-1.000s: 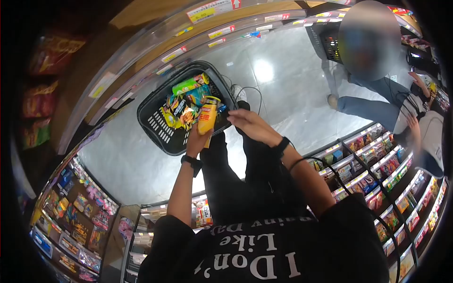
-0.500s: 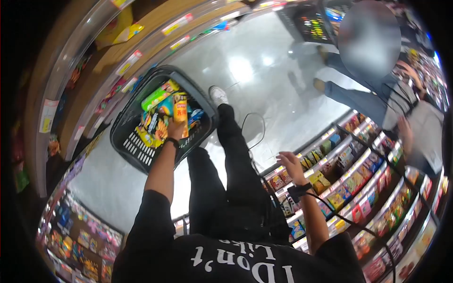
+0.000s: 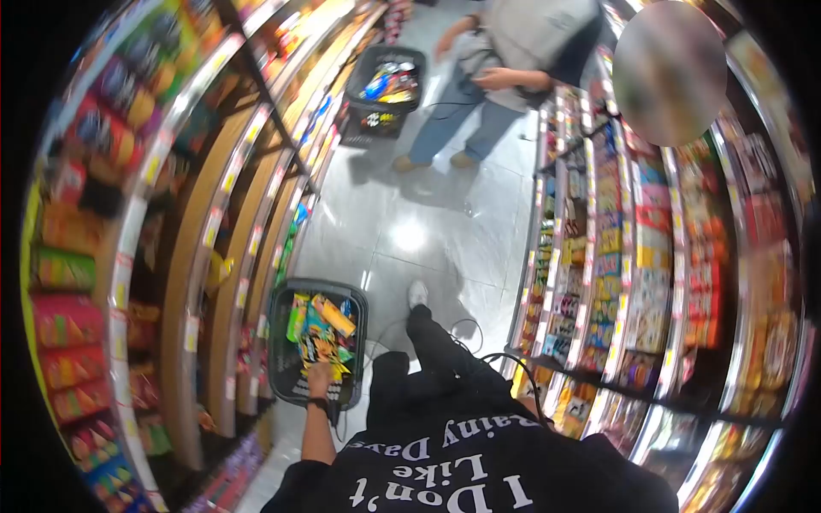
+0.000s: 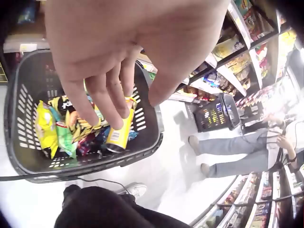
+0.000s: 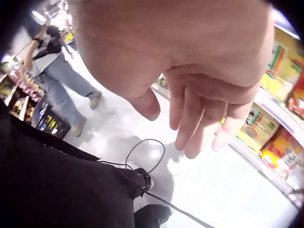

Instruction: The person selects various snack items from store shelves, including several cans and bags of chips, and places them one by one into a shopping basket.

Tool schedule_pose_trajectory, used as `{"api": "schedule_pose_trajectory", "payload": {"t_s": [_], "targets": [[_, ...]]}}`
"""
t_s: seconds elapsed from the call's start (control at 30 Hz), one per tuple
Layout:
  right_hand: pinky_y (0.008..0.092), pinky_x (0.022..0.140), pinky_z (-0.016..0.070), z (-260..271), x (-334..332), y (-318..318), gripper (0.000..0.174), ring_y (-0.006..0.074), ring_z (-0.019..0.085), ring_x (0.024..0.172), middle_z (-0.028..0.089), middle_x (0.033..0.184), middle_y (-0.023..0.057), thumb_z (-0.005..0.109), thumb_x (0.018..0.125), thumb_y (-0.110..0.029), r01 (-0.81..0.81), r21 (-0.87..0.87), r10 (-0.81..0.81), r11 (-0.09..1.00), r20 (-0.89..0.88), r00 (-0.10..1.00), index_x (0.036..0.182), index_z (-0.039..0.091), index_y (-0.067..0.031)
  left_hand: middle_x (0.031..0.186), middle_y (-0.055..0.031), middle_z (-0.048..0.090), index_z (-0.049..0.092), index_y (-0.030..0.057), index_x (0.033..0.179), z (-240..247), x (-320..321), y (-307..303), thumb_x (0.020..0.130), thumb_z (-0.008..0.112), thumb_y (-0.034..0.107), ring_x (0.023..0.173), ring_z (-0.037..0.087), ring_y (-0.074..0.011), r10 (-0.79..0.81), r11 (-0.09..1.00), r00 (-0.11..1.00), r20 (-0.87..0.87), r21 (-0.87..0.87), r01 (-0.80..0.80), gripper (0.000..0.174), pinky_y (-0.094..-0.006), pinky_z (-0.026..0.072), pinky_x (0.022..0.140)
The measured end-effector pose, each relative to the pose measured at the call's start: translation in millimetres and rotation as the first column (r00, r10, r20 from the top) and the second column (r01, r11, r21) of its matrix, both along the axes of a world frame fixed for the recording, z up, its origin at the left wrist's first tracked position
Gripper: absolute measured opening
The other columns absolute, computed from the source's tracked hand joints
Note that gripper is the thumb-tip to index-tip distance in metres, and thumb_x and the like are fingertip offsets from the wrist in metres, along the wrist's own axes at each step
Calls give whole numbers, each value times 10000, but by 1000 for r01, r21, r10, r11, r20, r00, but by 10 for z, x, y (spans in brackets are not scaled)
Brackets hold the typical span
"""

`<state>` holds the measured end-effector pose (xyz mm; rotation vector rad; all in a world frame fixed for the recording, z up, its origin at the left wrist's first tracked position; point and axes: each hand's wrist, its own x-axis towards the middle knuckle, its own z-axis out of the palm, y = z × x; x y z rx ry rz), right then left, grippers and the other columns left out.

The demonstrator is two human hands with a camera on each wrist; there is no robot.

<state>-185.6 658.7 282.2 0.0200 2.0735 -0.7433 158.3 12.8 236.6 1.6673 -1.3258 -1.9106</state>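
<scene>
Both left hand (image 4: 126, 52) and right hand (image 5: 185, 61) released | yellow canister (image 4: 122, 135) in basket (image 4: 154, 116) near left, away from right

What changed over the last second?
Left hand let go of the orange can, which now lies in the basket. Right hand drew away from the basket, to the person's right. Unchanged: basket on the floor, green can inside.

Left arm (image 3: 318, 443) extended forward, down; left hand (image 4: 126, 50), fingers (image 4: 114, 90) loosely bent. Right hand (image 5: 175, 64) relaxed, thumb (image 5: 148, 105) apart from fingers.
</scene>
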Motion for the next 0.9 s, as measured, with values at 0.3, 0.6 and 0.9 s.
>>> {"api": "schedule_pose_trajectory", "payload": {"t_s": [0.3,0.6,0.9], "targets": [[446,840,573,-119,678,38,240,307,720,969,724,1075,173,621,918,-121,214,62,-210,975,-60,976,1108,658,21,821,-79,688,650,58,938,492,-110,535,919,681,183,678,677,-205,-249,855,967,50,481,195,131,-343,508,528],[466,954,569,-718,647,1004,382,328,690,1143,681,1251,202,634,911,-82,116,-83,-132,990,-224,966,1276,589,22,881,-100,716,662,27,974,486,-2378,968,930,675,198,695,696,-205,-626,729,780,-28,334,597,177,-321,517,550],[594,1000,516,-645,93,1729,503,431,609,1234,594,1369,257,377,1013,-305,0,-110,-2,994,-21,1000,1378,513,13,1113,-101,735,595,58,1225,1189,-4668,1495,971,660,310,990,738,-255,-738,667,670,80,235,707,364,-391,556,780]]}}
